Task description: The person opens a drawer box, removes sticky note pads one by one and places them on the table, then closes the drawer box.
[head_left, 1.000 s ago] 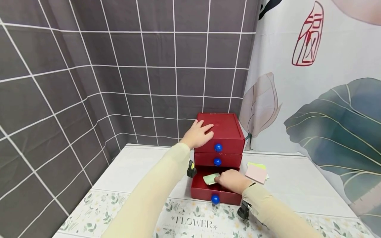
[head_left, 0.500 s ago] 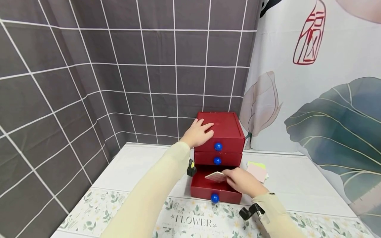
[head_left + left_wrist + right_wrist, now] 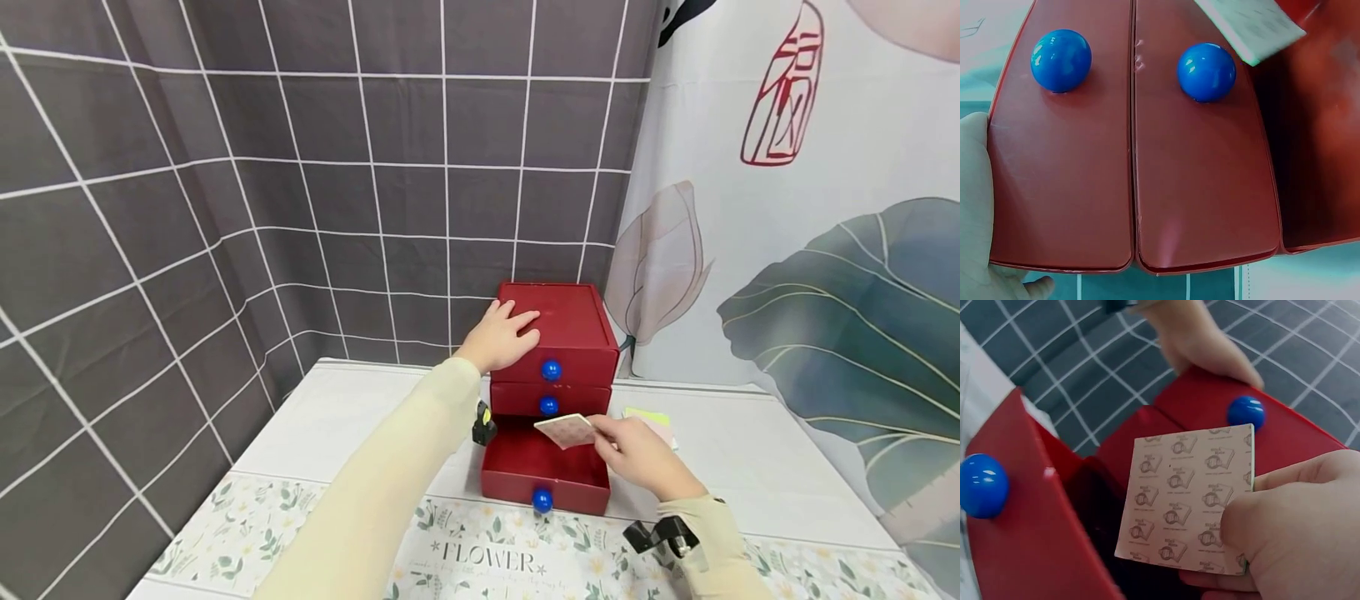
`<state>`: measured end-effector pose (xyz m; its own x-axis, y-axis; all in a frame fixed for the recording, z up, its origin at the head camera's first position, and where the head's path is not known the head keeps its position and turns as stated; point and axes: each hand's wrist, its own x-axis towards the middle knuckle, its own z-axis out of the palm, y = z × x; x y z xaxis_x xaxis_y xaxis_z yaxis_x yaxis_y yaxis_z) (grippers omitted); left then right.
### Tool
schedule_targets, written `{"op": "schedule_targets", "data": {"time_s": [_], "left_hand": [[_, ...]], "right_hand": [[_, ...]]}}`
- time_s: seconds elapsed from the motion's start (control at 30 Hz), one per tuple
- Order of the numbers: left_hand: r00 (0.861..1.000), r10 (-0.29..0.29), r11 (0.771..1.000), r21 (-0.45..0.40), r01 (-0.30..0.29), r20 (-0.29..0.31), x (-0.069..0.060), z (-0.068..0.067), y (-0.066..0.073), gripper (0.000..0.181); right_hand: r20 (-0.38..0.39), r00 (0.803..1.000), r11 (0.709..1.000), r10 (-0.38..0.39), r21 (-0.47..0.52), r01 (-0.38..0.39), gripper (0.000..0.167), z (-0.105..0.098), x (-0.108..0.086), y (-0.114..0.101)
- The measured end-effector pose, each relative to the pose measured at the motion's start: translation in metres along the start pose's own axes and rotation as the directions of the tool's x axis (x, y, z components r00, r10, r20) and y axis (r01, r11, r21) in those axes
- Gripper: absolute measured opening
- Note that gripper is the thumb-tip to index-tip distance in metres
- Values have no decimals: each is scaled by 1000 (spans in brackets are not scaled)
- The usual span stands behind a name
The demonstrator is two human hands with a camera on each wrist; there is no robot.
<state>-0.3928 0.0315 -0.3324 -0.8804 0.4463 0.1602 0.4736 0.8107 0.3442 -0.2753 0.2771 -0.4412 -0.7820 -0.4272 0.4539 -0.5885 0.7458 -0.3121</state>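
A red drawer cabinet [image 3: 562,321] with blue knobs stands at the back of the table. My left hand [image 3: 501,337] rests on its top near the left edge, fingers spread; in the left wrist view, part of that hand [image 3: 975,194] shows beside the cabinet. Its bottom drawer [image 3: 506,486] is pulled out, while both upper drawers are closed. Above the drawer's right side, my right hand [image 3: 641,457] pinches a small sticky note pad [image 3: 566,430] by one edge. The pad's printed backing [image 3: 1175,494] faces the right wrist camera, thumb on the printed side.
Right of the cabinet lie more sticky note pads, a yellow-green one [image 3: 649,415] and a pink one [image 3: 662,430], partly behind my right hand. A floral cloth [image 3: 480,533] covers the table front. A dark gridded curtain [image 3: 397,200] hangs behind.
My right hand has lifted the pad up from inside the bottom drawer and moved it right, turning its printed backing into view. My left hand has stayed on the cabinet top.
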Motion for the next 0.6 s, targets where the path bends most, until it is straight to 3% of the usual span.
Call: {"op": "schedule_targets", "data": {"time_s": [0.13,0.33,0.47,0.6], "left_hand": [[1000,5,1000,4,-5,-1,1,1,0,60],[1000,5,1000,1,-5,-5,0,0,0,59],[1000,8,1000,0,-8,-2,0,0,0,59],[1000,14,1000,7,-14,-8,2,0,-1,59]], "right_hand": [[-82,996,1000,16,23,-14,24,-8,-5,9],[-135,990,995,32,100,-19,24,-19,-12,24],[-188,981,997,39,74,-25,22,-26,-15,30],[-219,971,995,92,68,-78,21,-34,-19,35]]}}
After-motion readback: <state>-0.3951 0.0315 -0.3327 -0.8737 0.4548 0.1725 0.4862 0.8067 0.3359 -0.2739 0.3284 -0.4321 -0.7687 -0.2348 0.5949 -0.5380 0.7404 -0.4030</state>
